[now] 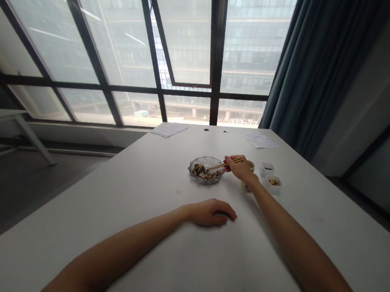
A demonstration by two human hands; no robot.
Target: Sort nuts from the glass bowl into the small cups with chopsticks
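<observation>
Head view, the only feed at my station. I read the scene from near to far.

The right hand point(240, 168) is closed around a pair of wooden chopsticks point(223, 165), gripping them in the usual crossed hold. The chopsticks extend left, and their tips sit over the food pieces point(204, 171) inside the cut-glass dish point(206, 170). I cannot tell whether the tips have hold of a piece. The dish rests on the white table point(110, 211), just left of the right hand, and its brown contents are too small to identify.

The left hand point(210, 212) lies palm down on the table, near the table's centre and nearer to me than the dish. Its fingers are loosely curled, and it holds nothing.

Just right of the right hand are two small round cups point(249, 166), partly hidden behind the hand and wrist. Further right are two white square dishes: the far dish point(267, 169) holds a dark substance, and the near dish point(273, 183) holds tan pieces.

Two sheets of paper lie at the far edge of the table, one left point(169, 129) and one right point(258, 140). Beyond the table stands a large framed window point(189, 43), with a dark teal curtain point(308, 60) on the right.
</observation>
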